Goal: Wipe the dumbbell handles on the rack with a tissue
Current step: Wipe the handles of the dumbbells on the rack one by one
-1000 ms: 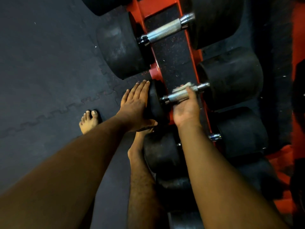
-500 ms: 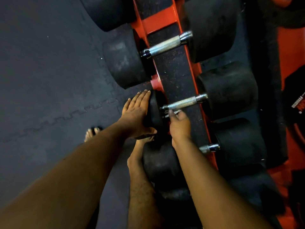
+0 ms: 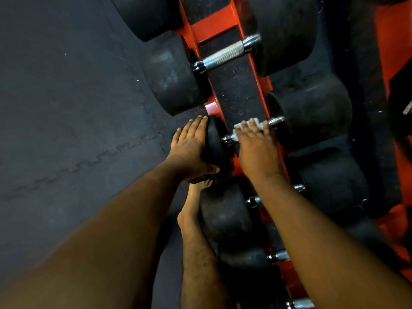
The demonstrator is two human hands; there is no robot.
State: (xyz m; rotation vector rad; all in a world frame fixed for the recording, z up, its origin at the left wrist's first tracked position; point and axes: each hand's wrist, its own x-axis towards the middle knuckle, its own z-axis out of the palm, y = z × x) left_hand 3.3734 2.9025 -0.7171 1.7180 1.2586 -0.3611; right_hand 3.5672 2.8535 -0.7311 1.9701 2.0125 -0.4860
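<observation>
Now tissue (image 3: pixel 242 124) lies under right hand (image 3: pixel 256 148) on handle (image 3: pixel 273 122).

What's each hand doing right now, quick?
Left hand: open, flat against the dumbbell's end weight.
Right hand: curled over the dumbbell handle, pressing the tissue onto it.

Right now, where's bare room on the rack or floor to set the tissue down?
Bare black pad between the far handle and the one under the right hand. Open floor mat left of the weights. The near rack is crowded; the left hand rests on that dumbbell's end.
</observation>
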